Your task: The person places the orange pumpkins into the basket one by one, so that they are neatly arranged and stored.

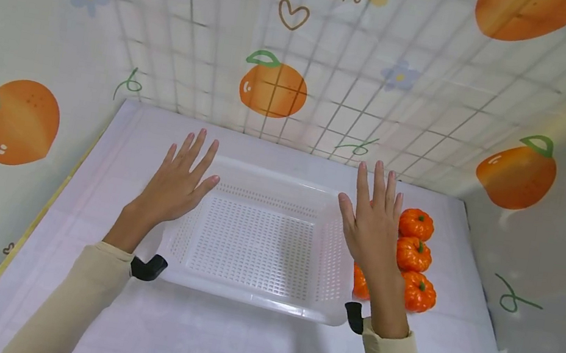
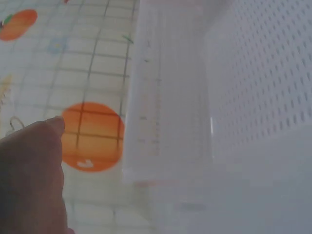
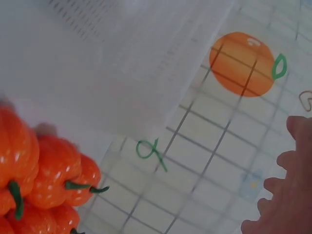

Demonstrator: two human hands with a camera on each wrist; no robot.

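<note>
A white plastic basket (image 1: 251, 303) with a perforated floor and sides lies in the middle of the table. My left hand (image 1: 175, 187) hovers over its left side, fingers straight and spread, holding nothing. Over the right side is my right hand (image 1: 371, 230), also with straight, spread fingers and nothing in it. Several small orange pumpkins (image 1: 413, 254) with green stems stand to the right of the basket, some partly hidden behind my right hand and forearm. In the right wrist view, the pumpkins (image 3: 53, 170) cluster at the lower left, beside the basket.
A pale cloth covers the table (image 1: 213, 338). Behind it rises a backdrop curtain (image 1: 212, 60) with a grid and printed oranges, and similar printed sheets stand at the left and right. Each wrist carries a black camera mount (image 1: 149, 267).
</note>
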